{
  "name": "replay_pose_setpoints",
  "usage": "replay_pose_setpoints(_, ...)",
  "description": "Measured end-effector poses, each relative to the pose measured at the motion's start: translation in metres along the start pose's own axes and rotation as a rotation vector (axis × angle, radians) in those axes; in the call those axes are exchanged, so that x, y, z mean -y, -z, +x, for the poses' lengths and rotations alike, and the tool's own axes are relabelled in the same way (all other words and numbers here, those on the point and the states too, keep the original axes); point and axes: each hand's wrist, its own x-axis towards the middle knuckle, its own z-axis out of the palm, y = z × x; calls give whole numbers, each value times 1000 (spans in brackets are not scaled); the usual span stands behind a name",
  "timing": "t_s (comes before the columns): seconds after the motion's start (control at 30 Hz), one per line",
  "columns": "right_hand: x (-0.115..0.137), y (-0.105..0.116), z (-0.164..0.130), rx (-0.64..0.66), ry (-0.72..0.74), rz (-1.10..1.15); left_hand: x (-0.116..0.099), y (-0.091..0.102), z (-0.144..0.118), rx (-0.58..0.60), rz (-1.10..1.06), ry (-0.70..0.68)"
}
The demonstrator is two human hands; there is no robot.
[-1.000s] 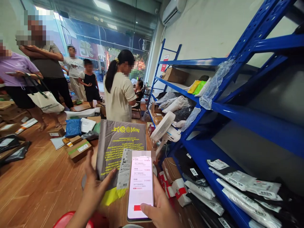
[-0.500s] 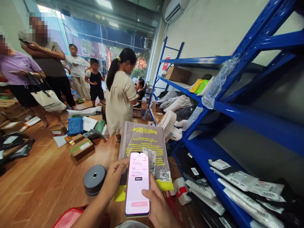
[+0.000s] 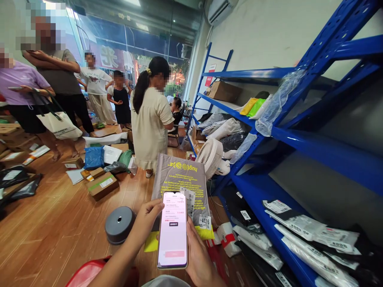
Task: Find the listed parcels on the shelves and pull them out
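Note:
My left hand [image 3: 145,223] holds a grey mailer bag [image 3: 179,179] with yellow print upright by its lower left edge. A white shipping label and a small tag reading 4016 [image 3: 205,221] are stuck near the bag's bottom. In front of the bag, my right hand [image 3: 197,259] grips a smartphone [image 3: 172,231] with a lit pink and white screen, the thumb against its right side.
Blue metal shelving [image 3: 299,139] on the right carries labelled parcels [image 3: 302,227], bags and a cardboard box [image 3: 223,91]. A white fan [image 3: 211,157] stands by the shelf. A grey round device [image 3: 119,224], boxes [image 3: 101,185] and parcels lie on the wooden floor. A person in a beige top [image 3: 149,119] stands ahead, others at left.
The mailer bag has shifted from the middle to the right and now stands behind the phone, with the 4016 tag showing. My left hand has closed on its edge. The phone screen has changed.

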Motion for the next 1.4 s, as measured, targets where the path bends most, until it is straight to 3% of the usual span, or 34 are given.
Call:
replay_pose_setpoints(0.53,-9,6,20,-19,-13,40,4,10,7,-48,2,40)
replay_pose_setpoints(0.67,11,-14,13,129,-52,58,7,12,15,-100,-11,11)
replay_pose_setpoints(0.77,38,-23,5,212,-70,99,13,19,21,-190,-102,99)
replay_pose_setpoints(0.83,56,-21,2,217,-59,160,17,28,24,-258,-151,145)
replay_pose_setpoints(0.97,81,-2,4,195,-64,279,24,47,22,-405,-193,92)
replay_pose_setpoints(1.17,86,14,16,164,-28,284,19,64,17,-510,-206,46)
replay_pose_setpoints(1.4,81,-11,26,188,-59,166,14,78,18,-554,-220,21)
